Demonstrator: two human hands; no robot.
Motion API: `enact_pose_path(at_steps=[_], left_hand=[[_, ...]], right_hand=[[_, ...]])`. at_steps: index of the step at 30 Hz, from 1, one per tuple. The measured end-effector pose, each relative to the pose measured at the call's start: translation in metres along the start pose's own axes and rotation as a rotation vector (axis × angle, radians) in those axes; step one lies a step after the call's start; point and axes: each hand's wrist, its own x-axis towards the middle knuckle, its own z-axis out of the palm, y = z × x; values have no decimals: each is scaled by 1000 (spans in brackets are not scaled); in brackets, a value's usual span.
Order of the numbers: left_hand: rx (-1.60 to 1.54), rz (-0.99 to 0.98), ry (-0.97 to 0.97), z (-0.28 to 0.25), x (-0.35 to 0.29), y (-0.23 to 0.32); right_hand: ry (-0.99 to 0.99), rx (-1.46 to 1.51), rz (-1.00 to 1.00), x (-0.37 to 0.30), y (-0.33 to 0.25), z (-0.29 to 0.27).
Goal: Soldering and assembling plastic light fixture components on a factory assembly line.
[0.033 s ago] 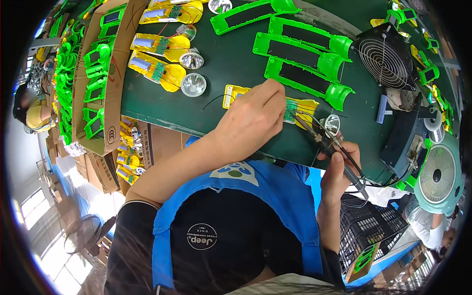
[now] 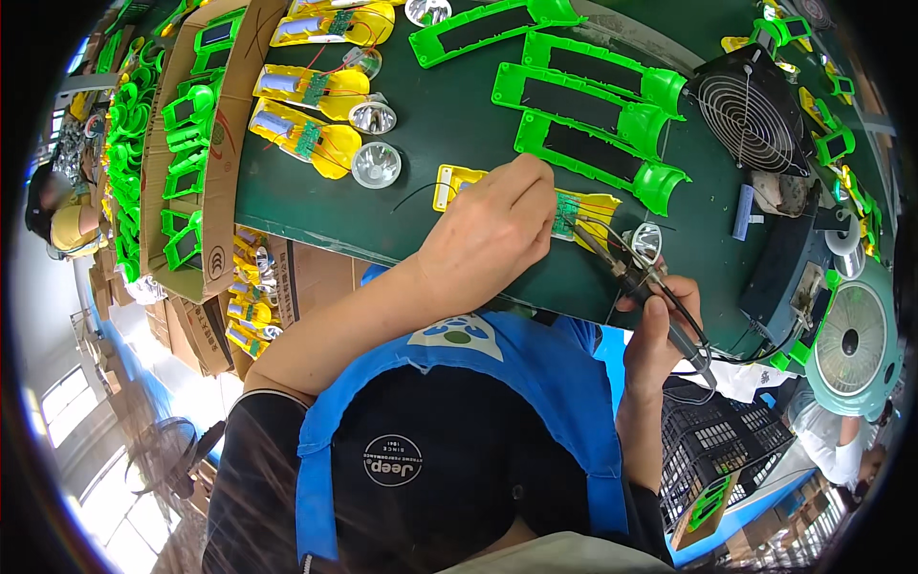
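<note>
My right hand grips a soldering iron, its tip slanting up to a green circuit board. That board lies in a yellow lamp shell on the bench, with thin wires around it. My left hand rests over the middle of the shell, its fingers pinched together; what they hold is hidden. A dark wire curves out beyond the left end of the shell. Close to the iron sits a round clear reflector.
Green frames with dark panels lie beyond my hands. Wired yellow shells and reflectors stand to the left, beside a cardboard box of green parts. A black fan, soldering station and teal fan are at right.
</note>
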Motion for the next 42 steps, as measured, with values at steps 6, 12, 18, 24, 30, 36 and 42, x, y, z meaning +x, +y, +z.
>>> enact_pose_path(at_steps=[6, 12, 18, 24, 30, 36, 42], left_hand=[[-7, -25, 24, 2, -1, 0], [8, -12, 16, 2, 0, -1], [-28, -12, -23, -1, 1, -2], [-41, -18, -45, -2, 2, -3], [-36, -22, -61, -3, 3, -2], [-39, -25, -70, -4, 4, -1], [-28, -34, -93, -5, 4, 0]], right_hand=[[-24, 19, -21, 0, 1, 0], [-49, -86, 19, -3, 0, 0], [-51, -95, -9, -3, 3, 0], [-34, -35, 16, -2, 2, 0], [-90, -162, -121, 0, 3, -2], [-56, -59, -131, -2, 8, -2], [5, 34, -72, -2, 11, -4]])
